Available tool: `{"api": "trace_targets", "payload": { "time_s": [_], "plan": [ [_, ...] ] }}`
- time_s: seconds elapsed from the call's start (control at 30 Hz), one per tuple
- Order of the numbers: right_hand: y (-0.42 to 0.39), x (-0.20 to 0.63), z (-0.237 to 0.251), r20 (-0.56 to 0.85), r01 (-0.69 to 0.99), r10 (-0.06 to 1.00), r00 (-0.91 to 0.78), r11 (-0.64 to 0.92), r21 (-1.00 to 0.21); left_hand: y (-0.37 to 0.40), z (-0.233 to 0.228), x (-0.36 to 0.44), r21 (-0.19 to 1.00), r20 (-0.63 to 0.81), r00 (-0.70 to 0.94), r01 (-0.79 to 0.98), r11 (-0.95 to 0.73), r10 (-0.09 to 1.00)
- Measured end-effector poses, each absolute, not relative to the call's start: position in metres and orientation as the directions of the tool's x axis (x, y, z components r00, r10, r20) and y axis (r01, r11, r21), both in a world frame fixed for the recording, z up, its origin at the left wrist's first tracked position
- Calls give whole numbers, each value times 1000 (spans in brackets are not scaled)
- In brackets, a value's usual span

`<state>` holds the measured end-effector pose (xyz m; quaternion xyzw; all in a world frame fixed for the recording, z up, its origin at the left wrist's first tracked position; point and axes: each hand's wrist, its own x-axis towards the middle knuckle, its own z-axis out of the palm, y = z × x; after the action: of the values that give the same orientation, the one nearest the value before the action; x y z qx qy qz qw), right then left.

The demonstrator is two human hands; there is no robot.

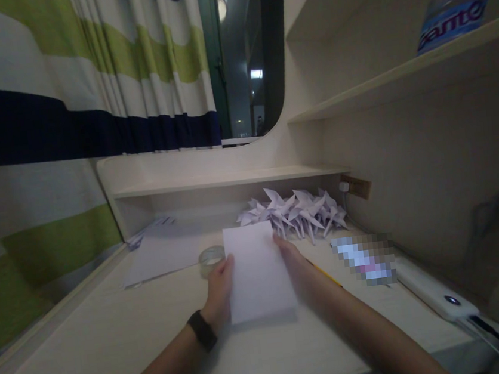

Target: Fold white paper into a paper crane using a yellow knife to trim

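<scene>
A white sheet of paper (257,273), which looks folded, is held up over the desk between both hands. My left hand (220,289) grips its left edge, thumb on the front face. On the opposite edge, my right hand (291,257) is closed round the side near the top corner; most of its fingers are hidden behind the paper. A roll of clear tape (210,257) lies just beyond my left hand. Partly covered by my right forearm is a yellow pencil (326,273). Behind the paper, several white paper pinwheels (294,209) are heaped together.
Flat white sheets (162,254) lie at the back left of the desk (114,346). To the right are a phone with a blurred screen (364,261) and a white power strip (436,289) with cables. A low shelf (230,179) spans the back; a bottle (458,1) stands on the right shelf.
</scene>
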<state>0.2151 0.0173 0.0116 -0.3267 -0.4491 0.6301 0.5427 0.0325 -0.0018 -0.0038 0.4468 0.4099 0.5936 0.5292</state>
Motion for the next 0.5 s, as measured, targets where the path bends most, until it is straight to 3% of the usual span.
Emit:
{"api": "trace_targets", "payload": {
  "time_s": [0.13,0.3,0.5],
  "plan": [
    [20,220,-2,-11,-206,996,-90,-30,-978,7,-16,24,982,61,107,-187,-40,992],
    [6,232,-7,-118,-17,962,-247,-126,-992,20,-17,7,996,70,221,-72,-55,973],
    [9,237,-11,-146,14,949,-281,-148,-989,39,-25,-12,996,-3,341,82,-26,940]
  ]
}}
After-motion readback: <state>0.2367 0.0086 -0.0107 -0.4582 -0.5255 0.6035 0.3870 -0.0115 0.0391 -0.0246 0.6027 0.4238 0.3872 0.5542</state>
